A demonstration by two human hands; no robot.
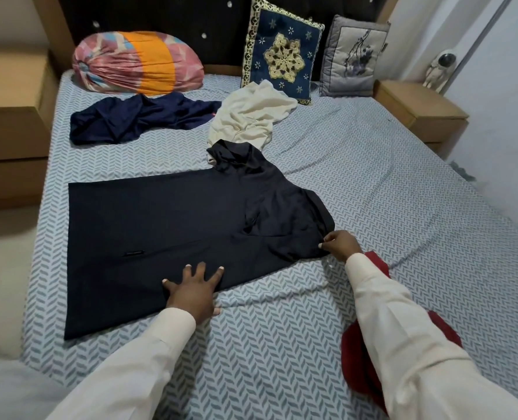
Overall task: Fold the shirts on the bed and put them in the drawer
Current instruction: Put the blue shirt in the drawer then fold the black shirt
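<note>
A dark navy shirt (160,231) lies spread flat across the middle of the bed (372,183), collar toward the right. My left hand (194,289) presses flat on its near edge, fingers spread. My right hand (341,244) pinches the shirt's near sleeve edge at the right. Farther back lie a crumpled blue shirt (136,118) and a crumpled cream shirt (251,116). A red garment (360,359) sits under my right forearm, mostly hidden.
A pink and orange bolster (136,63), a blue patterned cushion (282,53) and a grey cushion (353,57) line the headboard. Wooden bedside units stand at the left (9,128) and right (424,113). A white astronaut figure (439,69) stands on the right one.
</note>
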